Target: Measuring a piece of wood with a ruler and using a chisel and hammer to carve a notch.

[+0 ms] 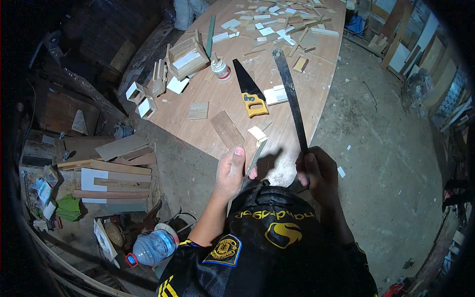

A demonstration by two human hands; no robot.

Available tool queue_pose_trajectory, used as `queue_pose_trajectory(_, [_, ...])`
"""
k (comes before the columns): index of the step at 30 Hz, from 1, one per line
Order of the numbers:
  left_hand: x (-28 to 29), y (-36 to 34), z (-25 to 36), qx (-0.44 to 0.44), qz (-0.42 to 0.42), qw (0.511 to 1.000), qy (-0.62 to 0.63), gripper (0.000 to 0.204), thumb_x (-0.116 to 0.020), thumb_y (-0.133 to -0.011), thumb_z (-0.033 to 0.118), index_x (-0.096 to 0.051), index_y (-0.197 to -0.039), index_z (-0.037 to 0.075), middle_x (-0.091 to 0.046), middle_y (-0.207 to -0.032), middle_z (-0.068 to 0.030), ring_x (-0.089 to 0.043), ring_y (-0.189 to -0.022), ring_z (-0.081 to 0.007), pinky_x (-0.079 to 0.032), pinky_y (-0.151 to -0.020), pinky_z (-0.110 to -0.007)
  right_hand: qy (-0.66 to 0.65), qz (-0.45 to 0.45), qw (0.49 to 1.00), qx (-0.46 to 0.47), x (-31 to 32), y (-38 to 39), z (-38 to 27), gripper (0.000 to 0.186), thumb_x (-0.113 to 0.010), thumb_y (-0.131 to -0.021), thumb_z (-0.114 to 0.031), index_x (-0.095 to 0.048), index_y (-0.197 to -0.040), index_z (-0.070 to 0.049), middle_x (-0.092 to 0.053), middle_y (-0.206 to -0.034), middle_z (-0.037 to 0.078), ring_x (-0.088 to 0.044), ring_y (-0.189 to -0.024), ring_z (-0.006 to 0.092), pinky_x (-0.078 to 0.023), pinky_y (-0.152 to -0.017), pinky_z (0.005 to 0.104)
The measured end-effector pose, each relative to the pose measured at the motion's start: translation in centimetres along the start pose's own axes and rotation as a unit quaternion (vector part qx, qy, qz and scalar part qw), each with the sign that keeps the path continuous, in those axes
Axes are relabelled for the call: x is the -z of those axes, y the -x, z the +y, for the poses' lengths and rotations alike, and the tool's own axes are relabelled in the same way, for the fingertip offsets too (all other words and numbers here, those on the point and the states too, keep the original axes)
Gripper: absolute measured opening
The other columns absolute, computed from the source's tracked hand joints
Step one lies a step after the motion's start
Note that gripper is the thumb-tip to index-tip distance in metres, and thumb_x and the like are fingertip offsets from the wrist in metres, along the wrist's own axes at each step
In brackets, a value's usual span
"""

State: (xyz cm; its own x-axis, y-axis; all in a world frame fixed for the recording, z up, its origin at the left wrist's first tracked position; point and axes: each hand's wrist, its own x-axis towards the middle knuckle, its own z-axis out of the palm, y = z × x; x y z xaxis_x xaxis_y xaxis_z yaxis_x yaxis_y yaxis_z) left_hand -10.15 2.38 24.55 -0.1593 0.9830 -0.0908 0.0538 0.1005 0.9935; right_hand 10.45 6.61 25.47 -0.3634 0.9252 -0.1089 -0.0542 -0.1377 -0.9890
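My left hand [229, 172] is closed at the table's near edge, thumb up, around a thin, narrow strip of wood [256, 157]. A small pale wooden piece [257, 133] shows at the strip's upper end; whether the two are joined I cannot tell. To the right, my right hand [320, 174] grips the lower end of a long, dark, flat metal blade [289, 89]. The blade points away over the table, its far end rounded, apart from the strip. A handsaw [250, 94] with a yellow handle lies beyond my hands, near a brown board [226, 129] and a square wooden block [199, 111].
On the wooden table [316, 114] stand a white glue bottle [220, 70] and a wooden box [188, 56]. Offcuts [277, 24] litter its far end. Stacked boards [118, 180] and a large water bottle [153, 246] are at the left; planks [410, 44] lean at the right.
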Motion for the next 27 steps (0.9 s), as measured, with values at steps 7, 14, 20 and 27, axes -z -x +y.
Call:
queue_pose_trajectory(7, [0.7, 0.3, -0.6, -0.003, -0.006, 1.0, -0.009, 0.063, -0.023, -0.1, 0.048, -0.056, -0.072, 0.003, -0.056, -0.059, -0.0058, -0.051, -0.053, -0.0131, -0.04, -0.054, -0.026, -0.014, -0.028, 1.0, 0.003, -0.3, 0.0, 0.3, 0.022, -0.042, -0.099, -0.019, -0.056, -0.094, -0.004, -0.05, -0.066, -0.001, -0.041, -0.056, 0.0054, -0.035, -0.052, 0.0227])
queue_pose_trajectory(14, [1.3, 0.4, -2.3, -0.012, -0.009, 0.996, 0.088, 0.061, -0.029, -0.095, 0.057, -0.053, -0.082, 0.002, -0.052, -0.06, -0.0057, -0.049, -0.053, -0.0136, -0.041, -0.054, -0.026, -0.022, -0.034, 0.999, 0.016, -1.1, -0.1, 0.2, 0.054, -0.048, -0.09, -0.01, -0.031, -0.141, -0.004, -0.047, -0.067, -0.001, -0.042, -0.06, 0.0042, -0.034, -0.057, 0.0192])
queue_pose_trajectory(20, [-0.4, 0.1, -1.8, -0.035, 0.009, 0.965, 0.258, 0.063, -0.075, -0.074, 0.048, -0.044, -0.107, 0.004, -0.05, -0.077, -0.0021, -0.046, -0.061, -0.0122, -0.039, -0.054, -0.025, 0.077, -0.08, 0.991, -0.08, -2.0, 0.1, -0.7, 0.069, -0.05, -0.084, -0.002, -0.02, -0.145, -0.012, -0.057, -0.086, 0.01, -0.055, -0.074, 0.0145, -0.046, -0.069, 0.0305])
queue_pose_trajectory(27, [-1.2, 0.1, -1.1, 0.06, 0.024, 0.971, 0.229, 0.025, -0.07, -0.082, 0.01, -0.058, -0.103, 0.003, -0.056, -0.073, 0.0023, -0.046, -0.054, -0.0048, -0.036, -0.049, -0.018, 0.073, -0.13, 0.989, -0.02, -3.3, 0.3, -0.1, 0.074, -0.047, -0.082, -0.002, -0.011, -0.146, -0.01, -0.059, -0.081, 0.012, -0.054, -0.071, 0.0145, -0.045, -0.069, 0.0299])
